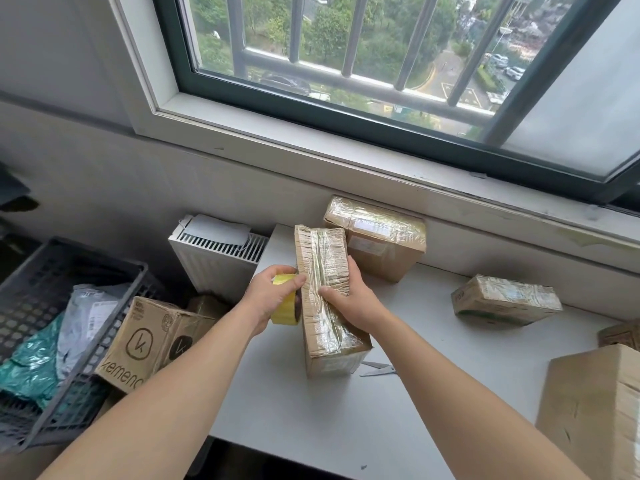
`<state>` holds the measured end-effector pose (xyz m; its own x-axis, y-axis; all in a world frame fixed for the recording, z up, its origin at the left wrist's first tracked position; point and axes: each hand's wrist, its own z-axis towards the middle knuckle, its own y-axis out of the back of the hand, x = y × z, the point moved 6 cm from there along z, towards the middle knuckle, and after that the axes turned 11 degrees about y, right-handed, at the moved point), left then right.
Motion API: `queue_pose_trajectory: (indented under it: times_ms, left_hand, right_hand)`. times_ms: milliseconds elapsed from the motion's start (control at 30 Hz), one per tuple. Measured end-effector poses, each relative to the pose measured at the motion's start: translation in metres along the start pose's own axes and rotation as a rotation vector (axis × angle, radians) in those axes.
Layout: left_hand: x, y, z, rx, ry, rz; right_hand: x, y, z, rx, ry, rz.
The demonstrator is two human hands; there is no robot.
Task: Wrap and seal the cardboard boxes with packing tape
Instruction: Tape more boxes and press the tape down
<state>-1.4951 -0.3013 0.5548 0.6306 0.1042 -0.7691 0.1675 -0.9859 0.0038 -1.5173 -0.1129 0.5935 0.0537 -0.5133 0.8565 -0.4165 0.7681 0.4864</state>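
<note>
A long cardboard box (322, 258), covered in clear tape, stands tilted on its near end on the white table (433, 410). My right hand (349, 299) grips its right side, thumb on the taped top face. My left hand (272, 294) holds a yellow roll of packing tape (285, 311) pressed against the box's left edge. Two other taped boxes lie on the table: one (379, 237) behind the held box by the wall, a smaller one (505, 301) to the right.
Scissors (377, 369) lie on the table beside the box's base. A plain cardboard box (592, 410) stands at the right edge. Left of the table are a radiator (214, 258), a printed carton (145, 344) and a grey crate (52, 327) with bags.
</note>
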Motion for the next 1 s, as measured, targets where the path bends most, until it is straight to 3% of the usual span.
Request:
queue_pose_trajectory:
  times_ms: [200, 367, 633, 767, 900, 1000]
  left_hand:
    - [-0.002, -0.001, -0.002, 0.017, -0.023, 0.016]
    - [-0.002, -0.006, -0.005, 0.023, -0.035, 0.027]
    - [0.004, -0.002, -0.004, -0.03, -0.019, 0.043]
    - [0.002, -0.003, -0.008, -0.031, -0.027, 0.091]
    - [-0.018, 0.019, -0.006, -0.096, -0.006, 0.028]
    - [-0.036, 0.046, 0.0, -0.173, -0.006, 0.031]
  right_hand:
    - [-0.001, 0.01, 0.008, -0.017, -0.142, -0.072]
    - [0.006, 0.015, 0.026, -0.028, -0.271, -0.368]
    - [-0.002, 0.02, 0.016, 0.229, -0.174, -0.141]
    - [-0.006, 0.025, 0.003, 0.402, -0.248, -0.292]
    - [0.013, 0.047, 0.005, 0.554, -0.137, -0.536]
    - [0.022, 0.061, 0.01, 0.528, -0.025, -0.695]
